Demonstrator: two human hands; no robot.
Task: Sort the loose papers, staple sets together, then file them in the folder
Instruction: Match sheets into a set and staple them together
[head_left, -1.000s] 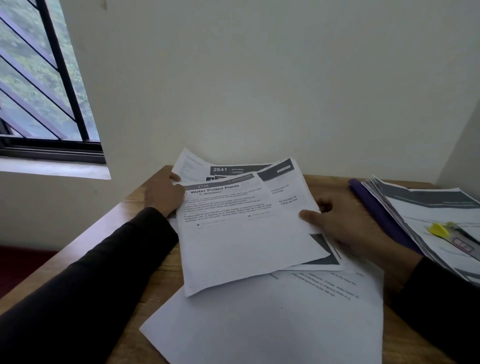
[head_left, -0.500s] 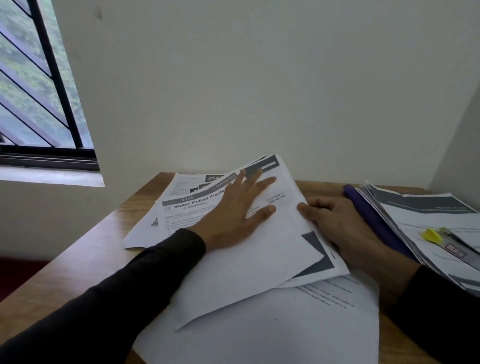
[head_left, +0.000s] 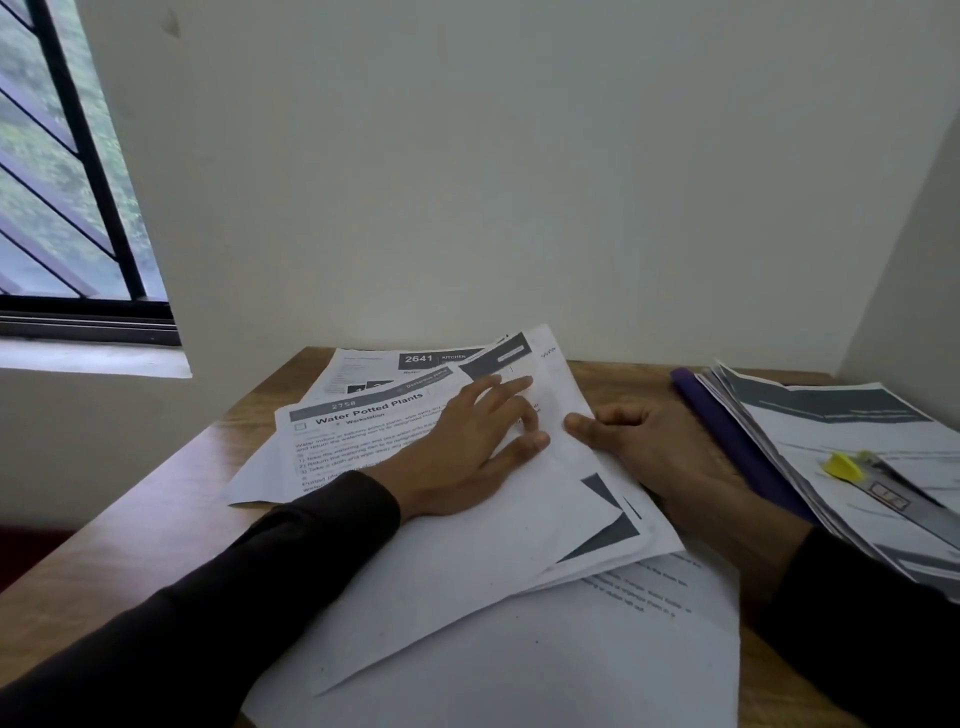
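At a wooden table (head_left: 156, 525), loose papers (head_left: 467, 551) fan across its middle; the purple folder (head_left: 737, 447) lies under a stack at the right edge. Sorting appears underway. The left hand (head_left: 457, 452) presses flat, fingers spread; the right hand (head_left: 654, 447) pinches the sheets' edge. Squaring them likely follows. The stapler is hard to identify.
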